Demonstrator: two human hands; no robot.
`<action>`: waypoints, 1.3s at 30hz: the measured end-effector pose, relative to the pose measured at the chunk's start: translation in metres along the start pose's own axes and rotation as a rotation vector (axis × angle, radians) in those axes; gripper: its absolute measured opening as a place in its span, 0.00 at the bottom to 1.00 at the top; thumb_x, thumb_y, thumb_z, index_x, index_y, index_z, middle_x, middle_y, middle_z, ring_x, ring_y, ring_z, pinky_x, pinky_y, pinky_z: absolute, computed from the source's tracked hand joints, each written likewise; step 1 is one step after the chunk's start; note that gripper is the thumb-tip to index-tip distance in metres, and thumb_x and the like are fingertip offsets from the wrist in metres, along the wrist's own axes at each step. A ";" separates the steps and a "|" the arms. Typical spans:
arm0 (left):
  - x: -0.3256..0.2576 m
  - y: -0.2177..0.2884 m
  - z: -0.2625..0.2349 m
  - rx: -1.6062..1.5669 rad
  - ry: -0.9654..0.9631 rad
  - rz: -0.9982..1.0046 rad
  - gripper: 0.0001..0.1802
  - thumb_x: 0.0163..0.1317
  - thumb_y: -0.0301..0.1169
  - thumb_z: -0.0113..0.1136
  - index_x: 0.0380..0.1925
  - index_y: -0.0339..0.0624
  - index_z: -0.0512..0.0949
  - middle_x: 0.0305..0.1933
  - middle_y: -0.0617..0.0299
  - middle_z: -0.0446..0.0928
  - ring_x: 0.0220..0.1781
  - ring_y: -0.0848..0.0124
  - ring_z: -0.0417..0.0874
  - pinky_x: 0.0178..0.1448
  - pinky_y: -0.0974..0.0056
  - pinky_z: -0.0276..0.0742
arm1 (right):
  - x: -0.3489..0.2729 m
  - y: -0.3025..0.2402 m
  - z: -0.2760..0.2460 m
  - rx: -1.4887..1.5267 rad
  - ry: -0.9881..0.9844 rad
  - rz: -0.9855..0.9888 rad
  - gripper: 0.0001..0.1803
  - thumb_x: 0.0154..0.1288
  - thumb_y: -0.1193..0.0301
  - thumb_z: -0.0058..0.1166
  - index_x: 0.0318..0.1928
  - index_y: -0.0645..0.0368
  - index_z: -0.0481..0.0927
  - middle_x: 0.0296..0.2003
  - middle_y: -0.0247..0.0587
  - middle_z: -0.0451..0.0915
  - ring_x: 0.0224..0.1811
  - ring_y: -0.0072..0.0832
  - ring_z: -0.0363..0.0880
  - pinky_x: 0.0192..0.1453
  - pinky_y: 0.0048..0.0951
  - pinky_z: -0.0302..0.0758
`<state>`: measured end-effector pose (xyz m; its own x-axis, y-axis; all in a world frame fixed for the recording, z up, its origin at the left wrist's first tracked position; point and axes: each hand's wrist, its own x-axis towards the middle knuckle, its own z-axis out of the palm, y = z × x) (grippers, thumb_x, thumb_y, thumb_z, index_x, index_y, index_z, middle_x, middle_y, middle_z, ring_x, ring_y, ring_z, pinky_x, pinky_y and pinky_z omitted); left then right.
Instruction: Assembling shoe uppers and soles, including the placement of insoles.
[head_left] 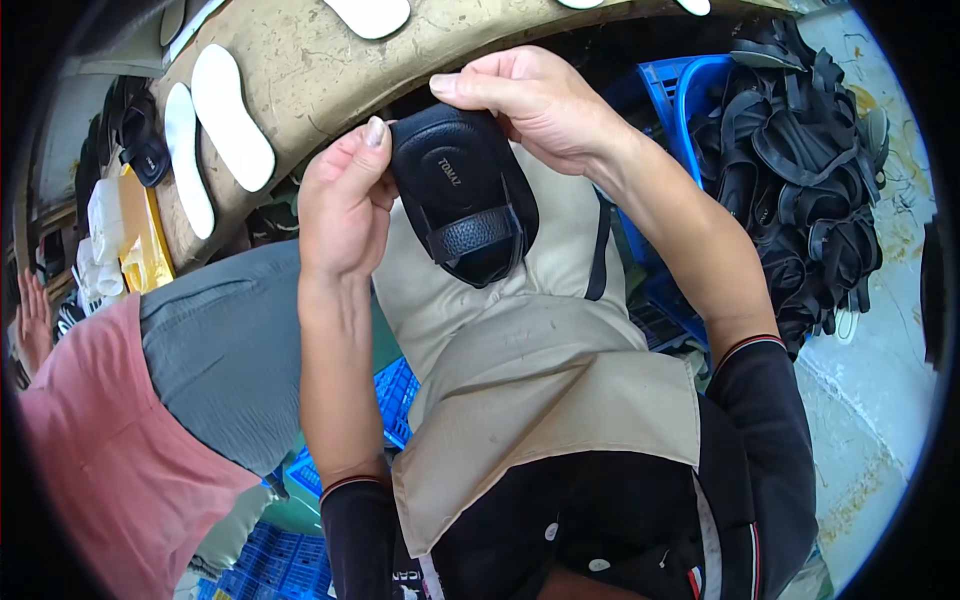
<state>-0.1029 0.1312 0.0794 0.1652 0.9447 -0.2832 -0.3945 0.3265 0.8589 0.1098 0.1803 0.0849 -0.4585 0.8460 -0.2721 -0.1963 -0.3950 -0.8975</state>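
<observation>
Between my hands, above my lap, is a black sandal (438, 185) with a textured strap across its toe end, which points toward me. My left hand (345, 195) grips the heel end at its left edge, thumb on top. At the far heel edge my right hand (530, 108) pinches the sandal, with the thumb on the upper side and the other fingers partly hidden. A beige apron (545, 425) covers my lap beneath the sandal.
White insoles (232, 118) lie on the worn tan table (310, 75) ahead. At right, black sandals (800, 170) are heaped by a blue crate (690, 95). A person in a pink top (130, 450) sits at my left, near a yellow package (145, 235). More blue crates (275, 560) stand below.
</observation>
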 end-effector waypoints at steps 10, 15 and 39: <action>0.014 0.004 0.014 -0.084 0.138 -0.053 0.12 0.76 0.31 0.53 0.43 0.34 0.82 0.38 0.61 0.83 0.34 0.79 0.80 0.40 0.78 0.75 | 0.023 0.022 -0.003 -0.463 0.180 -0.369 0.21 0.71 0.63 0.60 0.21 0.59 0.80 0.16 0.24 0.70 0.19 0.12 0.61 0.22 0.18 0.60; 0.008 0.000 0.020 0.332 0.188 0.087 0.13 0.76 0.33 0.54 0.44 0.34 0.82 0.38 0.61 0.83 0.34 0.79 0.79 0.40 0.76 0.75 | 0.032 0.020 0.009 -0.626 0.184 -0.465 0.26 0.71 0.60 0.60 0.16 0.61 0.76 0.13 0.24 0.65 0.16 0.15 0.57 0.20 0.21 0.58; 0.030 0.000 -0.002 0.223 0.091 -0.043 0.15 0.74 0.38 0.57 0.37 0.36 0.82 0.31 0.63 0.80 0.30 0.77 0.77 0.40 0.75 0.73 | 0.046 0.077 -0.018 -0.204 0.003 -0.224 0.30 0.77 0.53 0.49 0.22 0.63 0.78 0.17 0.27 0.69 0.22 0.19 0.62 0.28 0.26 0.65</action>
<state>-0.1000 0.1597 0.0698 0.0910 0.9324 -0.3499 -0.1780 0.3609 0.9154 0.0893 0.1955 -0.0027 -0.4211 0.9050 -0.0605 -0.1138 -0.1189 -0.9864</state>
